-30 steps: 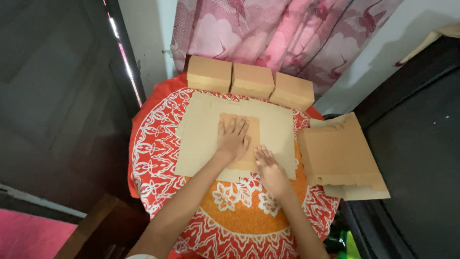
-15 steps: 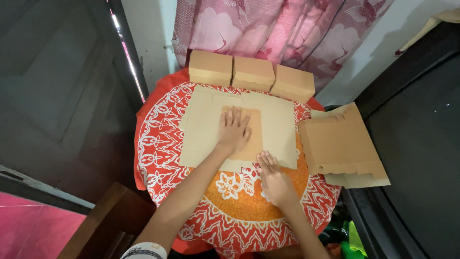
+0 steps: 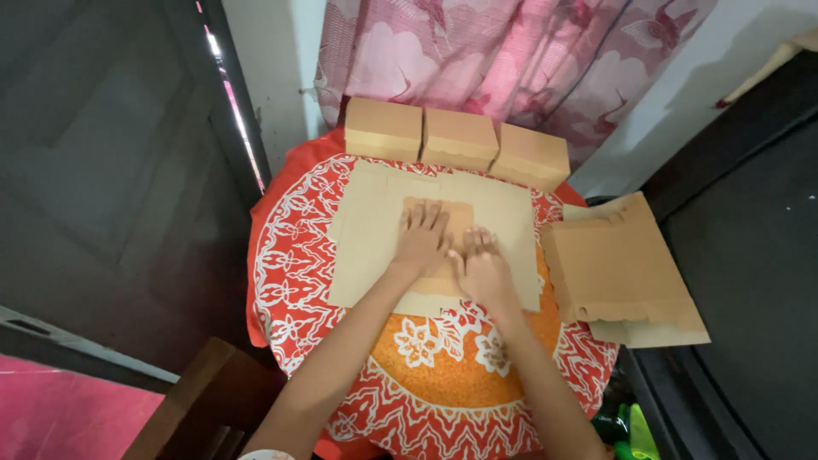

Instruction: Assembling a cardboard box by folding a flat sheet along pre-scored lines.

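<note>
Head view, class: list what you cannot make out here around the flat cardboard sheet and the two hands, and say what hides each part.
1. Middle of the flat cardboard sheet: covered by the left hand and right hand.
2. Palms and what they press: hidden, only the backs show.
3. Stack of flat sheets: lower sheets covered by the top one, count unclear.
4. Three folded boxes: far sides face away.
5. Table: surface hidden by the patterned cloth.

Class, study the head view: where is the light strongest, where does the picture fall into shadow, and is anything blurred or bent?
Head view: brightest on the pink curtain and the flat cardboard sheet; the left side and right edge sink into dark shadow; left hand and right hand are sharp, with no motion blur; no strong glare; straight edges lean outward towards the corners, a wide-angle effect.
</note>
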